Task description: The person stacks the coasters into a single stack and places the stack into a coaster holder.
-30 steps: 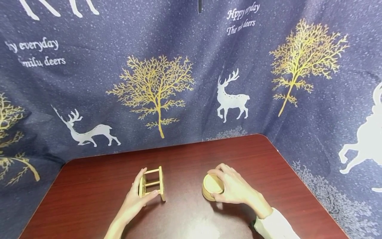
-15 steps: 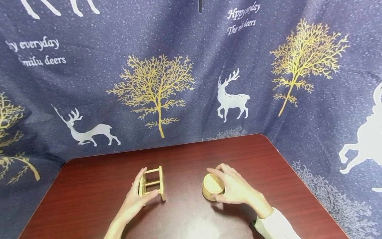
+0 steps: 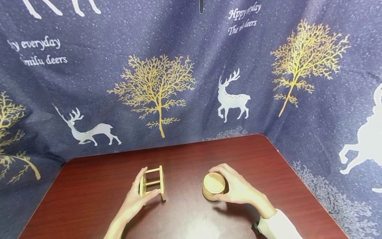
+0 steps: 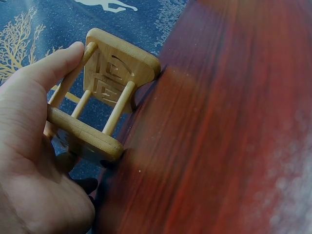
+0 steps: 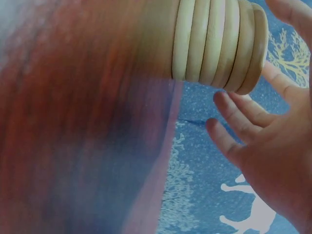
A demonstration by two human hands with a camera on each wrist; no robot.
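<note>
On the left of the table, my left hand (image 3: 134, 199) grips a wooden coaster holder (image 3: 162, 184), thumb and fingers spread over its end panel and rods. The left wrist view shows its far panel (image 4: 117, 68) with a carved square pattern, joined to the near panel by round rods. A stack of round wooden coasters (image 3: 214, 183) stands on the table to the right. Around its right side curves my right hand (image 3: 237, 189). Up close, the right wrist view shows several stacked coasters (image 5: 214, 46) with loosely spread fingers (image 5: 236, 114) beside them; exact contact is hard to tell.
The reddish-brown table (image 3: 185, 159) reaches back to a dark blue cloth (image 3: 206, 109) printed with deer, trees and lettering. A white sleeve (image 3: 277, 225) covers the right forearm. Table surface lies between the holder and the stack.
The right hand's fingers have loosened and drawn back from the stack's top, so more of the top coaster shows. The left hand and the holder stay in place.
</note>
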